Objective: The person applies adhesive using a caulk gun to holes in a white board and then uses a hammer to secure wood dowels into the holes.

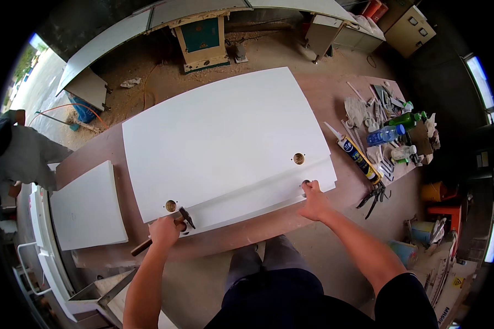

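Two large white panels lie stacked on the workbench. The upper white panel (225, 131) has two round holes showing bare wood core, a left hole (170, 206) and a right hole (298, 158). Below it, the lower white panel (247, 210) sticks out toward me. My left hand (164, 231) is closed around a hammer (142, 247), its metal head pointing right, beside a hole in the lower panel's left end. My right hand (315, 203) is closed at the lower panel's right end, fingertips at another hole; its fingers partly hide that spot.
A smaller white panel (90, 207) lies on the bench's left. At right are a sealant tube in a caulking gun (359, 160), bottles (386, 135) and loose hardware. Another person (27, 153) stands at far left. Sawdust covers the floor behind, near a wooden stand (200, 41).
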`<state>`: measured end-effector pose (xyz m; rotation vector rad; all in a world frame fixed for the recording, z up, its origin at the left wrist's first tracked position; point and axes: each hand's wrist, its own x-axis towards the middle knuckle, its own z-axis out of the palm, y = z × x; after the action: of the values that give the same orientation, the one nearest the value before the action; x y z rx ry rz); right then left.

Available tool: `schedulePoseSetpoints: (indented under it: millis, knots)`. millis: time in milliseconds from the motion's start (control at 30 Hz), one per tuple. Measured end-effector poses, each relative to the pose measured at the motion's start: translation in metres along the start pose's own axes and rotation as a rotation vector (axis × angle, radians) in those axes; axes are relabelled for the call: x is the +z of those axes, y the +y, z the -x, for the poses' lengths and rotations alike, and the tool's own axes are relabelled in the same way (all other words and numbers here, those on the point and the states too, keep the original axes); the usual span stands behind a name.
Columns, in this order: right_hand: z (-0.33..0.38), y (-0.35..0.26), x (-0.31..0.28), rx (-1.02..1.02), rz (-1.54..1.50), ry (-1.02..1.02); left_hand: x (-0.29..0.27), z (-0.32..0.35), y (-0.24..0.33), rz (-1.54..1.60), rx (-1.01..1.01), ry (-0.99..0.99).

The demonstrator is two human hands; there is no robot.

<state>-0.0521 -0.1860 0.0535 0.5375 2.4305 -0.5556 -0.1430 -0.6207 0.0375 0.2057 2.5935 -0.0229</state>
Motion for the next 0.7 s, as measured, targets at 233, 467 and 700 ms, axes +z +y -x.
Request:
schedulePoseSetpoints:
  millis: [233,467,700]
  knots:
    - [-0.062,0.064,-0.071,-0.042,-0.274,0.416,-0.020,0.001,-0.044,0.466,-0.255,0.540]
    - [-0.098,0.044,-0.065,0.136,-0.209,0.390,-0.019,-0.015,-0.051,0.513,-0.480,0.459]
    - [-0.092,0.113,-0.044,0.068,-0.525,0.445,-0.015,0.000,-0.043,0.513,-0.552,0.446]
